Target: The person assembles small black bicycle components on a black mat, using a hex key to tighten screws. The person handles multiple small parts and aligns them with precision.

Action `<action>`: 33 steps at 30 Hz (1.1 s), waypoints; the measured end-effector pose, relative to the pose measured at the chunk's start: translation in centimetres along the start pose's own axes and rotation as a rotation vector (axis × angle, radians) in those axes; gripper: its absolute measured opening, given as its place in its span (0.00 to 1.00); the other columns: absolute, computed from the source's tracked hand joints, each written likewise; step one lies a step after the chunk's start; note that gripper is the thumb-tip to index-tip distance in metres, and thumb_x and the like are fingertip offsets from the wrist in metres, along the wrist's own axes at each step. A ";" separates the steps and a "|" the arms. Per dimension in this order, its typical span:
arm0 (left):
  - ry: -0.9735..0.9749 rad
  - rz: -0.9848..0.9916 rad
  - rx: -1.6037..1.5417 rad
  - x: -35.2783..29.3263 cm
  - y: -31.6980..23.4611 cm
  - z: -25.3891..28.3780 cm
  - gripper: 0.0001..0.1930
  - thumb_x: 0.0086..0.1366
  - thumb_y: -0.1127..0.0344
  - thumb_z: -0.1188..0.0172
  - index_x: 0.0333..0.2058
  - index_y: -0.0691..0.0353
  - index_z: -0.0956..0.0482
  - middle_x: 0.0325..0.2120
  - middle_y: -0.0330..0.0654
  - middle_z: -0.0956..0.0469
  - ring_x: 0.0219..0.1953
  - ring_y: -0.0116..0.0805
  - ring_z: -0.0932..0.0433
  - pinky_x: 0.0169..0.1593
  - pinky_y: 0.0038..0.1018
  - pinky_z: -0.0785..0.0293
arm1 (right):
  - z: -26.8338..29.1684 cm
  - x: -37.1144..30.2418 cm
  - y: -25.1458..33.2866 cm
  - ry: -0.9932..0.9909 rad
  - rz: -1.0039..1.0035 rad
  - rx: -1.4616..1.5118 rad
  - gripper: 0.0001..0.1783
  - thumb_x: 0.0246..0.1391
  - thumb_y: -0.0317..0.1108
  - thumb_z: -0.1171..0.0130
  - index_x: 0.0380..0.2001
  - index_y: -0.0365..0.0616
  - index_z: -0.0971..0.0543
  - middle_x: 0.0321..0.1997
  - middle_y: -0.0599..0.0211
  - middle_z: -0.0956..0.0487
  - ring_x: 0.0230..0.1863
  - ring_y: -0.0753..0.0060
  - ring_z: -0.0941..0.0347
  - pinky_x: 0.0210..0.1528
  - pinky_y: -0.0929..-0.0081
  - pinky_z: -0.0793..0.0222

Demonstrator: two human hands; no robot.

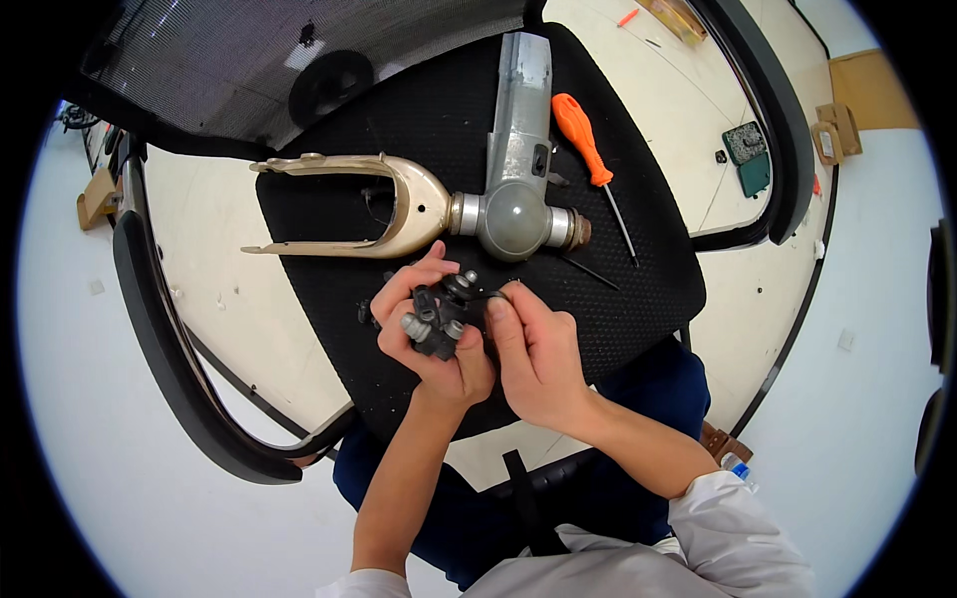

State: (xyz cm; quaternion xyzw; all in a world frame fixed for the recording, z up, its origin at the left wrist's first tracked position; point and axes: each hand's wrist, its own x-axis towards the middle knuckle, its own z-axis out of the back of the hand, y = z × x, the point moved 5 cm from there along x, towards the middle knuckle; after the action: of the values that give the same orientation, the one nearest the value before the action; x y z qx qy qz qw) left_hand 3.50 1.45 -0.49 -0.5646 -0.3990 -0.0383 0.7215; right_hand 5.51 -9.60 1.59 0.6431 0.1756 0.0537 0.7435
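My left hand (439,369) is wrapped round a compact black mechanical part with silver bolts (432,317), held above the chair seat. Close beside it, my right hand (543,359) pinches thumb against forefinger at the part's right side. What sits in that pinch is mostly covered by the fingers; a thin dark edge shows there. Just beyond the hands lies a beige metal fork (404,204), joined to a grey metal tube assembly (513,214) with a rounded joint. An orange-handled screwdriver (583,140) rests right of the tube.
Everything lies on a black chair seat (638,289) with a mesh backrest (219,80) and curved armrests (184,369). A thin dark rod (591,273) lies right of the hands. On the floor are a green case (748,159) and cardboard boxes (839,130).
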 end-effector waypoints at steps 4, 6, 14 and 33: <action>-0.020 0.104 0.002 -0.4 0.4 0.1 0.23 0.69 0.54 0.50 0.51 0.63 0.47 0.47 0.55 0.39 0.46 0.44 0.28 0.58 0.51 0.34 | -0.5 0.6 -1.1 0.145 -0.149 0.232 0.15 0.66 0.34 0.54 0.26 0.35 0.31 0.16 0.62 0.31 0.16 0.73 0.35 0.20 0.73 0.41; 0.000 0.184 -0.060 -0.6 0.7 0.1 0.22 0.70 0.55 0.52 0.51 0.63 0.47 0.47 0.53 0.39 0.47 0.43 0.28 0.58 0.51 0.34 | -0.6 0.6 -0.6 0.270 -0.261 0.356 0.16 0.66 0.36 0.55 0.26 0.36 0.31 0.16 0.66 0.32 0.17 0.77 0.35 0.21 0.76 0.41; -0.046 0.734 -0.666 0.9 1.6 -0.1 0.14 0.75 0.58 0.63 0.50 0.63 0.44 0.46 0.47 0.35 0.45 0.42 0.25 0.56 0.49 0.30 | 3.8 1.0 1.8 0.259 -0.311 0.343 0.18 0.65 0.39 0.52 0.25 0.36 0.25 0.20 0.72 0.30 0.20 0.84 0.36 0.24 0.82 0.38; 0.169 1.358 -0.656 -1.3 0.8 -2.4 0.21 0.73 0.47 0.61 0.38 0.62 0.36 0.16 0.41 0.31 0.08 0.32 0.31 0.08 0.24 0.36 | 6.5 2.1 2.5 0.027 0.189 0.332 0.16 0.68 0.35 0.56 0.33 0.29 0.29 0.31 0.58 0.25 0.32 0.67 0.19 0.34 0.76 0.19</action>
State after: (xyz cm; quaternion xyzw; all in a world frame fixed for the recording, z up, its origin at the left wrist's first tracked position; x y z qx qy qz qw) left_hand 4.25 -0.82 -2.03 -0.8670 0.1248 0.2546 0.4099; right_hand 10.02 -14.59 4.36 0.7696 0.1308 0.1020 0.6166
